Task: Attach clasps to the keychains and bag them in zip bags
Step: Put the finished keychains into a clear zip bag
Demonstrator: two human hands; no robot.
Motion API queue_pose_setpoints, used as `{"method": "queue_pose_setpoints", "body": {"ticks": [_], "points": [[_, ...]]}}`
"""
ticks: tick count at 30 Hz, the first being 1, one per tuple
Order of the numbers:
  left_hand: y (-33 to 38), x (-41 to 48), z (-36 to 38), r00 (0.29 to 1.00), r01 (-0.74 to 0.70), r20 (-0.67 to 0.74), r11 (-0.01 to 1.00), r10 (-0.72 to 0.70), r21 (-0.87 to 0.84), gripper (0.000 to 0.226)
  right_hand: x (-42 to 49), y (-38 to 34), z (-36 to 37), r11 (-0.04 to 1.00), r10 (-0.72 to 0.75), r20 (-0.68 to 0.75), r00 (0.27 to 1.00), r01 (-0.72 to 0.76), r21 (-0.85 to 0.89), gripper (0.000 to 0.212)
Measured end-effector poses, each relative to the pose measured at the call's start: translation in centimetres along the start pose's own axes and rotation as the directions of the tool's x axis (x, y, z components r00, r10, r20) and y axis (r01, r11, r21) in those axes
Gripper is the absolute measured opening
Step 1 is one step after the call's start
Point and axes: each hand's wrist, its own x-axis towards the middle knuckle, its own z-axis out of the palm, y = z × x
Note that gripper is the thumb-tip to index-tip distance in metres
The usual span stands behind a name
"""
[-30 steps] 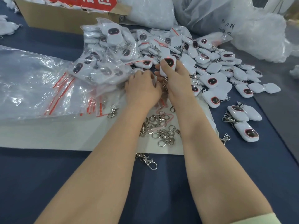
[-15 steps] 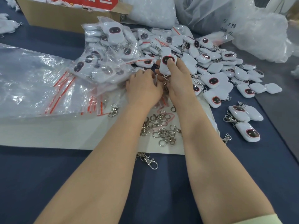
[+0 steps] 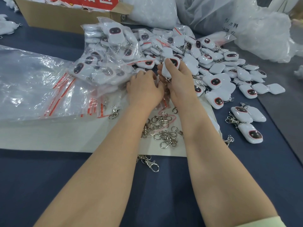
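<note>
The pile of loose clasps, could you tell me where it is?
In the head view, the pile of loose clasps lies mid-frame on the white sheet, nearer the person than the left hand and right hand.

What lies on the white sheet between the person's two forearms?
A loose pile of metal lobster clasps lies on the white sheet, seen in the head view.

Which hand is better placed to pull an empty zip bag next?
Left, probably. The right hand is busy gripping the white keychain, while the empty zip bags lie close beside the left hand, on its own side of the table.
</note>
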Motion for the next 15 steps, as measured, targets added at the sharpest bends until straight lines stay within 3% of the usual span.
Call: {"method": "queue_pose_setpoints", "body": {"ticks": [10, 15], "points": [[0.12, 0.04, -0.18, 1.000, 0.009, 0.011, 1.000, -0.009, 0.017, 0.029, 0.14, 0.33, 0.11, 0.998, -0.012, 0.048, 0.999, 0.015, -0.068, 0.011], [0.14, 0.01, -0.06, 1.000, 0.005, 0.000, 1.000, -0.005, 0.013, 0.030, 0.41, 0.26, 0.40, 0.999, 0.052, 0.018, 0.999, -0.052, -0.001, 0.021]]}}
